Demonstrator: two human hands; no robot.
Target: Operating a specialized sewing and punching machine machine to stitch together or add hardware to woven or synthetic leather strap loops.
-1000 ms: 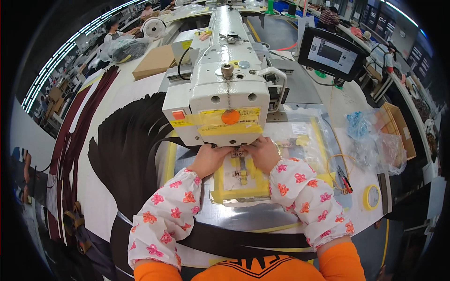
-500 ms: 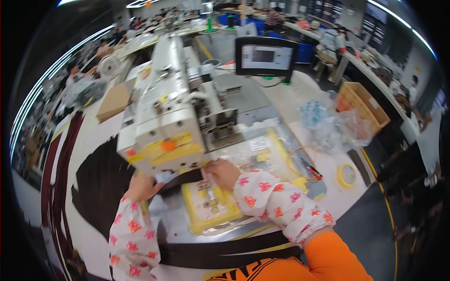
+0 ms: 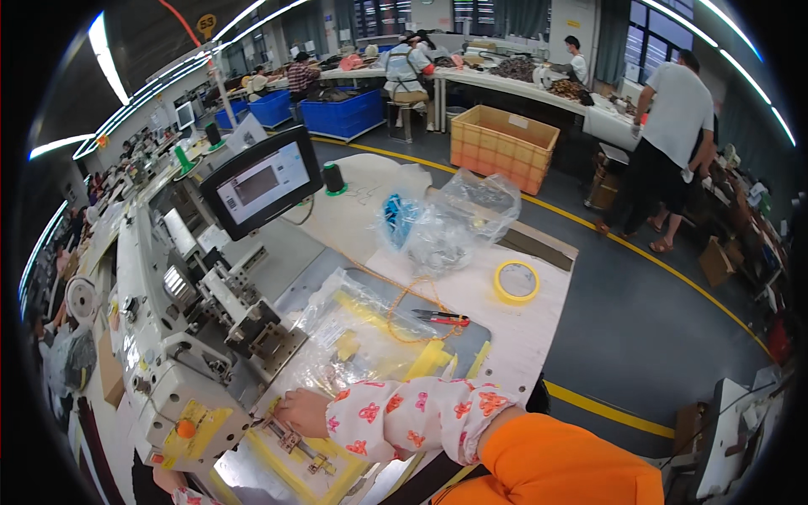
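Note:
My right hand (image 3: 305, 413) rests beside the sewing machine head (image 3: 181, 412), its fingers curled down at the edge of a yellow-taped jig plate (image 3: 335, 490). What lies under those fingertips is hidden. Close to them, a small metal clamp (image 3: 313, 459) sits on the plate. My left hand (image 3: 171, 479) shows only in part at the lower left, below the machine head, with its fingers hidden. Printed sleeve covers with pink and orange figures are on both forearms.
Crumpled clear plastic (image 3: 454, 223), yellow tape (image 3: 516, 282) and red-and-black snips (image 3: 442, 317) lie on the table to the right. A tilted screen (image 3: 263, 181) stands behind the machine. Beyond are an orange crate (image 3: 503, 147), blue bins (image 3: 343, 114) and people at benches.
The view has swung right and up, so the machine now sits at the lower left. My left hand has mostly dropped from sight. My right hand stays by the machine head.

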